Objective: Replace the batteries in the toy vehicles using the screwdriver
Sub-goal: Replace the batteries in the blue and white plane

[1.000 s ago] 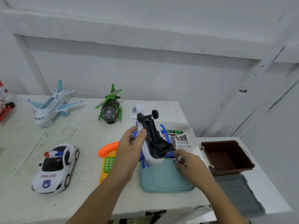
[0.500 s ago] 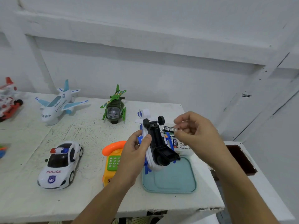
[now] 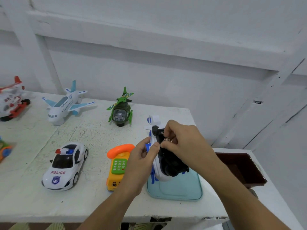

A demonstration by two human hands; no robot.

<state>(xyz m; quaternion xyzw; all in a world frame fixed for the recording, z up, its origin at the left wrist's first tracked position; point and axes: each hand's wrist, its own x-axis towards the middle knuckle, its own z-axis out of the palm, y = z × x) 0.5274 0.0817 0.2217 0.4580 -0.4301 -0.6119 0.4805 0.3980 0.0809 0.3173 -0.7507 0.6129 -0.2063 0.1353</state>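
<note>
A white and blue toy vehicle (image 3: 157, 165) is held belly-up over the teal tray (image 3: 182, 191), its black underside and a rear wheel facing me. My left hand (image 3: 141, 161) grips its left side, thumb on the white body. My right hand (image 3: 184, 143) is curled over the open battery bay, fingertips pinching down beside a small metal spring contact (image 3: 166, 139). The battery it holds is almost fully hidden under the fingers. No screwdriver shows in this view.
On the white table (image 3: 93, 130) stand a police car (image 3: 64, 165), an orange toy phone (image 3: 118, 165), a green helicopter (image 3: 120, 110), a white airliner (image 3: 64, 103) and a red-white toy (image 3: 11, 100). A brown box (image 3: 240, 168) sits at the right.
My right hand picked up a battery from beside the tray, lifted it, then came down onto the toy's underside. My left hand kept holding the toy.
</note>
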